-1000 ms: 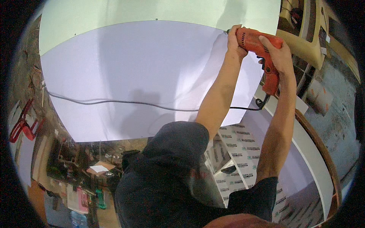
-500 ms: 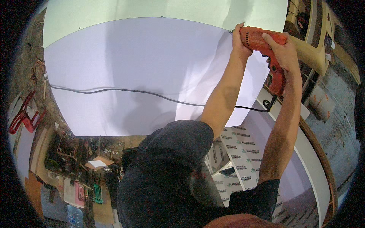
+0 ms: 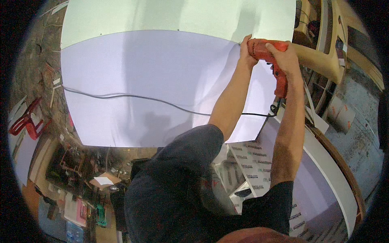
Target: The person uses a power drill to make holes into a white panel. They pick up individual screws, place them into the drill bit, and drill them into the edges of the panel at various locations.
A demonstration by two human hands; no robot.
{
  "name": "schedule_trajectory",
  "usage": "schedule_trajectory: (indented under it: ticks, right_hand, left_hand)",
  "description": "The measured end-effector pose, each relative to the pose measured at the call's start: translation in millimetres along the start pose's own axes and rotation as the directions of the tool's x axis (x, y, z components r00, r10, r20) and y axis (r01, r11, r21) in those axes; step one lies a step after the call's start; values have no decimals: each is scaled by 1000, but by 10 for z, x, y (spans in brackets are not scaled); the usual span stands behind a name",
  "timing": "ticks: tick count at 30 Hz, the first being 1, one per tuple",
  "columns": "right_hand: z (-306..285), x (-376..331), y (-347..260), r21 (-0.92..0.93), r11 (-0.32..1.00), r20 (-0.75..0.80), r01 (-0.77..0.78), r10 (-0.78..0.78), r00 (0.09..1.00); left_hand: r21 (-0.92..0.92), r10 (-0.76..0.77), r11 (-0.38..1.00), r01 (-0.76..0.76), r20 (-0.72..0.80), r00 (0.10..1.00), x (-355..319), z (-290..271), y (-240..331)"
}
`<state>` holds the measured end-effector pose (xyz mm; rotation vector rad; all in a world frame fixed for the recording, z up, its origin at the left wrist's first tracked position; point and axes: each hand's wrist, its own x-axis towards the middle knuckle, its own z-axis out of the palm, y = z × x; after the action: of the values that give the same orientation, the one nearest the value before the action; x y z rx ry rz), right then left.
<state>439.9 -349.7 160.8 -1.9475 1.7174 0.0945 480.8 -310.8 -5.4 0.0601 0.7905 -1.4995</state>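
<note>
My two hands hold an orange-red corded power drill (image 3: pixel 259 47) over the right part of a large white and pale-lilac panel (image 3: pixel 162 73). At the drill's front end my left hand (image 3: pixel 246 52) is closed, its fingers partly hidden. My right hand (image 3: pixel 288 58) is wrapped round the rear of the body, thumb on top, while the handle points down toward me. The drill's tip lies near the curved seam between the panel's two tones; its contact there is too small to make out. A black power cord (image 3: pixel 162 101) runs from the handle leftward across the panel.
Red clamp-like frames (image 3: pixel 28 121) stand at the far left. A cluttered bench (image 3: pixel 73 162) with tools and a cardboard piece (image 3: pixel 104 180) lies at lower left. Printed film-covered sheets (image 3: pixel 255 162) and a curved white-edged piece (image 3: pixel 332 178) are at lower right. Beige moulded furniture (image 3: pixel 316 60) stands upper right.
The view has shifted, so the panel sits a little lower. The drill and both hands appear farther left and lower, still by the seam. Both grips look the same.
</note>
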Motion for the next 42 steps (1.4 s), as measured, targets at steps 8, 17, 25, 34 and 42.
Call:
schedule_trajectory:
  ticks: [8, 17, 25, 34, 42]
  right_hand:
    - [2, -1345, 217, 441, 896, -213, -53, 162, 964]
    - [504, -4271, 575, 998, 57, -36, 2, 600, 799]
    - [665, -5210, 512, 987, -133, 34, 86, 704, 709]
    - [635, -5937, 848, 952, -210, -29, 222, 660, 751]
    - [659, -6383, 1155, 865, -280, -215, 416, 541, 813]
  left_hand:
    - [303, 56, 953, -15, -127, 990, -657, 182, -187]
    - [617, -161, 762, 195, -110, 981, -3093, -463, -749]
    - [731, -633, -574, -369, -111, 766, -3725, -1475, -367]
    - [-195, -534, -740, -644, -412, 738, -3760, -2079, -905]
    - [-497, -568, -642, -584, -203, 798, -3510, -2295, -981]
